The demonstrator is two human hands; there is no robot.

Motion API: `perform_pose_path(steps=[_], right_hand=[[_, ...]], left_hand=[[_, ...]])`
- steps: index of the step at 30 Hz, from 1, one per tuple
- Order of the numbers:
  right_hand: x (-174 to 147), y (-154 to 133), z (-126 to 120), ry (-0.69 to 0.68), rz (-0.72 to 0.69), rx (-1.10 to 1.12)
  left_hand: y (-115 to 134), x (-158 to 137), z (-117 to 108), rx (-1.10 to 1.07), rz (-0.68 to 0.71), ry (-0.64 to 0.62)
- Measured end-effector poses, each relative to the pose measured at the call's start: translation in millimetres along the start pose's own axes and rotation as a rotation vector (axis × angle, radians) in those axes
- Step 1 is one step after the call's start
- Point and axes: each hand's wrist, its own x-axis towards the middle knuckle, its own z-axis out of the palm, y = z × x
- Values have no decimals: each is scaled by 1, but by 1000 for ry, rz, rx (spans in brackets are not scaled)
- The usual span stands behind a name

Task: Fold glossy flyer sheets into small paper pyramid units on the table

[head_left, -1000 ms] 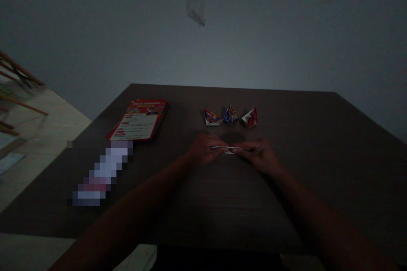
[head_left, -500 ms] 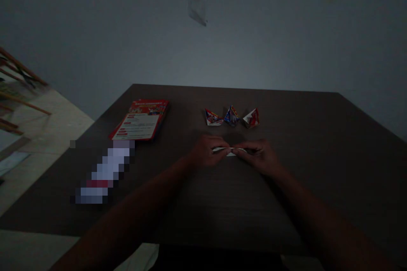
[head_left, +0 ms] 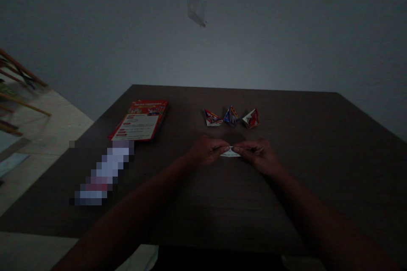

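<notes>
Both hands are on the same little bit of paper: the left hand (head_left: 206, 150) has its grip pinching one side of a folded white paper (head_left: 230, 153), thumb nearest the camera, and the right hand (head_left: 262, 154) pinches the other side the same way. The paper sits between the two hands around the middle of the tabletop (head_left: 197, 216), but can't tell if it's actually touching the wood. Just past the hands there's a row of three pointy folded papers, one red, white and blue (head_left: 213, 117), one mostly blue (head_left: 231, 116), one white and red (head_left: 251, 118). Over on the left is a stack of red flyers (head_left: 140, 120), with a blurred item (head_left: 106, 173) (all pixelated, so no clue what it is) just on the near side of it. Pretty dim in there, and a clear plastic bag (head_left: 197, 0) hangs on the wall (head_left: 241, 42) behind
</notes>
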Motion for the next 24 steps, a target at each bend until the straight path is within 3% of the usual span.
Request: perform_pose_path(steps=[17, 24], right_hand=[[1, 5, -1, -32, 105, 108], [2, 8, -2, -61, 148, 205]], left_hand=[[1, 2, -5, -376, -257, -180], [3, 3, -8, -472, -239, -202]])
